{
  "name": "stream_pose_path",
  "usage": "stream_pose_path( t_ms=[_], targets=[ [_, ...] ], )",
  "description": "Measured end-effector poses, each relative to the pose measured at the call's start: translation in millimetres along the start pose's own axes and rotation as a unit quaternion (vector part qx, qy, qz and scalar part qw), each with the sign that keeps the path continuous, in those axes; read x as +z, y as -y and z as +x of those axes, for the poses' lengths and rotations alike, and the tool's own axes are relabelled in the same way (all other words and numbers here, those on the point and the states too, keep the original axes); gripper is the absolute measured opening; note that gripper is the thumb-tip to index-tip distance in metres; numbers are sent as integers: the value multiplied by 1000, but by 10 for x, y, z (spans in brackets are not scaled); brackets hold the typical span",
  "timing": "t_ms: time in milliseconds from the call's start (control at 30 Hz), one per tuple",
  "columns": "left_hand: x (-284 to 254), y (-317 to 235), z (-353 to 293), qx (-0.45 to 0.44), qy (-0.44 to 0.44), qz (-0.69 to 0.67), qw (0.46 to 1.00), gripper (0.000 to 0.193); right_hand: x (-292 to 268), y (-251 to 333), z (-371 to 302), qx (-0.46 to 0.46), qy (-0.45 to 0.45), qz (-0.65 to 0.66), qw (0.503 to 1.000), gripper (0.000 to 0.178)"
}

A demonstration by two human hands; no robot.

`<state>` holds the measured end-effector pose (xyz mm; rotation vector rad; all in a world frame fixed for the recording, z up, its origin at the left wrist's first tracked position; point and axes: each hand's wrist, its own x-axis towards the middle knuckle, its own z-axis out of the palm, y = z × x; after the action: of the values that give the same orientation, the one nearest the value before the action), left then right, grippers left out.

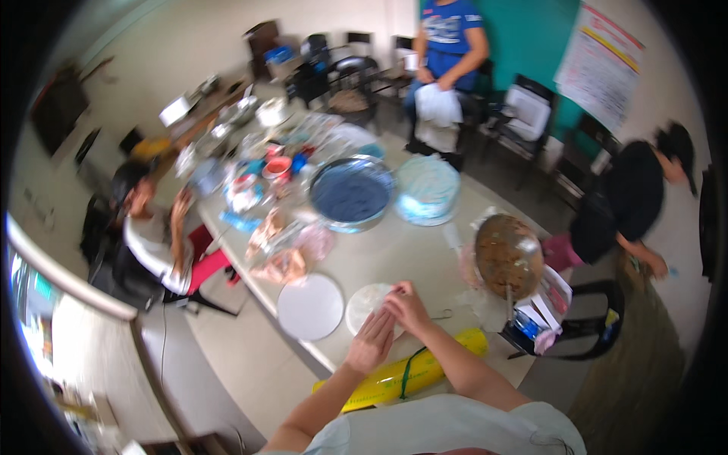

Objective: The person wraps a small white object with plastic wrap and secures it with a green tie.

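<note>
A: Where did we have the white disc (361,311)?

B: Near our side of the bench (425,265), partly under our hands. Our left hand (371,340) reached over it, fingers straight; our right hand (407,307) met it at the tips, fingers bent as if pinching.

A: Did those fingers grasp anything?

B: We couldn't tell. The tips overlapped, and anything between them was hidden or too small.

A: How far along were we?

B: Midway through handling the disc, we judged, since both hands were busy there. The part we could see looked pale and plain, so nothing showed as finished; what was left, we couldn't tell.

A: And around it?

B: A larger grey disc (309,307) lay just to the left, and a yellow roll (379,384) lay beneath our forearms. Farther off we had a shiny basin (351,227), dark blue inside, near a blurred blue-and-white bundle (427,189). A pan (532,236) of something brown stood on the right.
</note>
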<state>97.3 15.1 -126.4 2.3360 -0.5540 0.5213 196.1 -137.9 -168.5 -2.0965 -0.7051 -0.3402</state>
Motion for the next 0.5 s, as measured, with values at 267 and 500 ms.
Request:
stream_pose_path(
  t_ms=[267, 500],
  targets=[
    [89, 13, -65, -108, 108, 16, 988, 58, -64, 73, 1, 21, 4, -14, 1000, 11],
    [146, 54, -97, -101, 43, -17, 994, 55, -108, 178, 35, 3, 10, -37, 999, 10]
  ],
)
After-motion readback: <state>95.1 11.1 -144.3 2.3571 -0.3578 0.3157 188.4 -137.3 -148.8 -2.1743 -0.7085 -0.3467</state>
